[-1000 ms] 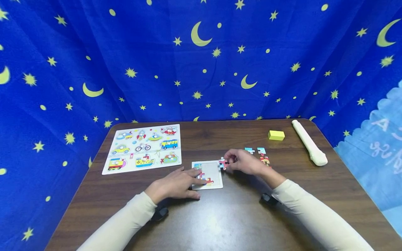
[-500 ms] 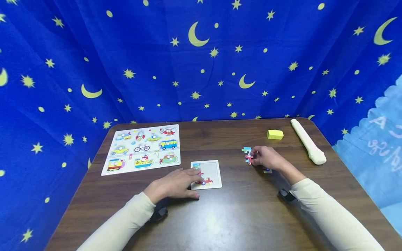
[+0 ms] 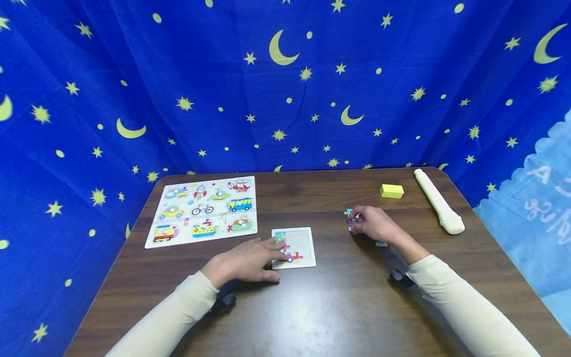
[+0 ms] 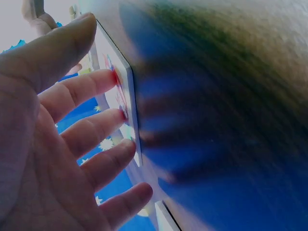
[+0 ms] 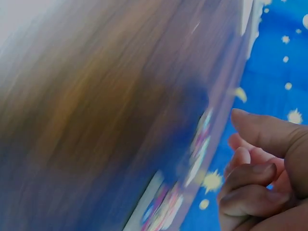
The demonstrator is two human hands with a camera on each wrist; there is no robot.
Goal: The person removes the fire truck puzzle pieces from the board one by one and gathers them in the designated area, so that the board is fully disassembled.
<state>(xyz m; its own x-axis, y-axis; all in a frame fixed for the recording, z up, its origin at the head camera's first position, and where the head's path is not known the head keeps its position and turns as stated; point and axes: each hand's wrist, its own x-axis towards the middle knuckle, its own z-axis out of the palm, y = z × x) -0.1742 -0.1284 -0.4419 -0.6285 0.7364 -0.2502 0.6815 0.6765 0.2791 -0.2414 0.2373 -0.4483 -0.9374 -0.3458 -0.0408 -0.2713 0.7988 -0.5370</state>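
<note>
In the head view my left hand (image 3: 247, 259) rests on the small white-rimmed puzzle tray (image 3: 312, 250). Its spread, nearly straight fingers (image 4: 98, 122) touch the tray's left part in the left wrist view. A red vehicle picture (image 3: 295, 258) on jigsaw pieces shows beside those fingertips. My right hand (image 3: 376, 224) is farther right, fingertips right at a blue and red jigsaw piece (image 3: 350, 227) on the table. The right wrist view shows its thumb apart from the loosely curled fingers, nothing visible between them, with blurred pieces (image 5: 197, 149) beyond. Another piece (image 3: 381, 243) peeks out under the right wrist.
A large vehicle puzzle board (image 3: 225, 218) lies at the back left of the wooden table (image 3: 339, 307). Toward the back right are a yellow block (image 3: 391, 191) and a long pale, bone-shaped object (image 3: 439, 201). A blue star-patterned curtain (image 3: 241, 89) stands behind.
My right hand has gone from the tray's right edge back to the loose pieces, carrying a red and blue jigsaw piece there. The left hand has stayed on the tray.
</note>
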